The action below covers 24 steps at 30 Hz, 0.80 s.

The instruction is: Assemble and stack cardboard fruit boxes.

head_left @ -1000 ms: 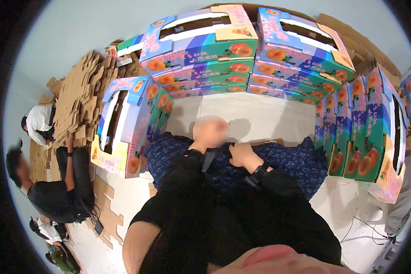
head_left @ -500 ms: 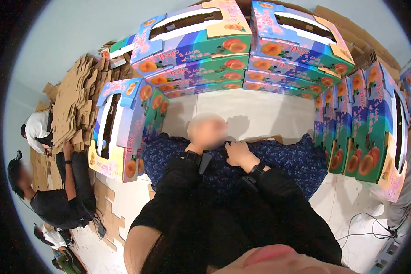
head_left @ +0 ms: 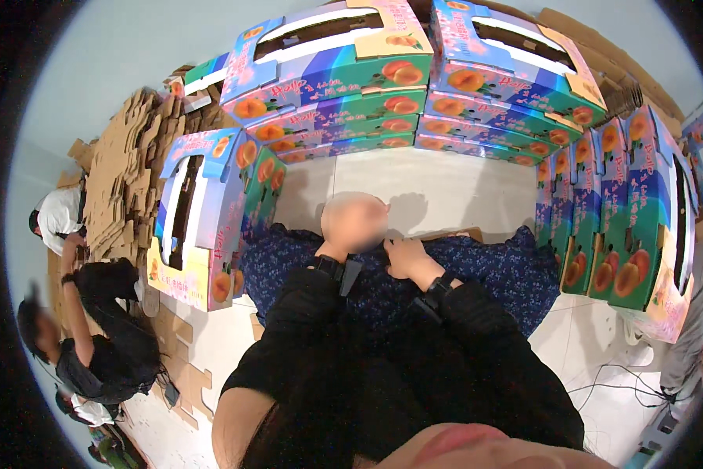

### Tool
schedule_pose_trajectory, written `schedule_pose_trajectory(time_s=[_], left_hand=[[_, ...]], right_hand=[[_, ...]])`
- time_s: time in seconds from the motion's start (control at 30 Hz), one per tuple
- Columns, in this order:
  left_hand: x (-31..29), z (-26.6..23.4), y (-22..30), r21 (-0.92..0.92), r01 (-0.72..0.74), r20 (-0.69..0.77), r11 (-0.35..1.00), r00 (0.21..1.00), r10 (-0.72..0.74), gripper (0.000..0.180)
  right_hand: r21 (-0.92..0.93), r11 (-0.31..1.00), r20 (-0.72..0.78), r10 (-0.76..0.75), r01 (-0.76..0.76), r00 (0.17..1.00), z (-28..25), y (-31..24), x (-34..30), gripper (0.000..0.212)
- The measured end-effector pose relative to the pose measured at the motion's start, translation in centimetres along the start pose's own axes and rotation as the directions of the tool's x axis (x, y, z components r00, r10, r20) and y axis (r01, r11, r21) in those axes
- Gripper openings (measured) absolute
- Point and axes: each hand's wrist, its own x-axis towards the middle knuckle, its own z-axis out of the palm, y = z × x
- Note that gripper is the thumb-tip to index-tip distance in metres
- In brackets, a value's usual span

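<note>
Over my lap, covered by a dark blue floral skirt (head_left: 484, 270), both my hands are held close together. My left hand (head_left: 355, 223) is raised a little at the skirt's far edge. A blur covers its fingers, so what they do or hold cannot be made out. Just right of it, my right hand (head_left: 412, 262) rests on the skirt, loosely bent and open, with nothing seen in it. Dark bands circle both wrists. Neither hand touches the printed fruit cartons around me; the closest is the upright carton (head_left: 199, 223) on my left.
Stacked cartons with handle slots stand ahead, left (head_left: 328, 74) and right (head_left: 511, 70). A row of upright cartons (head_left: 625, 211) lines my right. Flat cardboard (head_left: 121, 176) is piled at far left beside a seated co-worker (head_left: 105, 336). Black cables (head_left: 625, 383) lie on the floor at right.
My hands stay almost still. At left, the co-worker in black has shifted, an arm now reaching toward the cardboard pile; the person in white behind has moved slightly.
</note>
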Motion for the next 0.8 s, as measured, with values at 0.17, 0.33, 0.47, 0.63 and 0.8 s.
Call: schedule_pose_trajectory(time_s=[0.17,0.33,0.47,0.63,0.8], left_hand=[[0.3,-0.2,-0.3,0.026,-0.006,0.049,1.0,0.999,0.005,0.019],[0.7,-4.1,0.1,0.135,-0.055,-0.347,0.989,0.933,0.099,0.069],[-1.4,-11.8,0.8,0.157,-0.052,-0.682,0.986,0.717,0.146,0.079],[-4.9,-20.2,-0.7,0.494,0.374,-0.777,0.785,0.595,0.206,0.077],[-10.9,-24.1,-5.9,0.484,0.579,-0.782,0.656,0.623,0.026,0.066]], right_hand=[[0.009,1.0,-0.016,0.002,-0.002,1.0,0.2,0.3,0.1,0.062],[-0.047,0.999,-0.024,-0.027,0.026,0.999,-0.6,-0.1,-0.6,0.069],[-0.073,0.996,-0.007,-0.061,0.06,0.998,-0.5,-0.6,-0.9,0.073],[-0.024,1.0,0.07,-0.014,0.016,0.997,-1.1,-0.2,-0.3,0.073],[0.018,0.999,0.017,-0.034,0.033,0.999,-0.6,0.0,-0.3,0.073]])
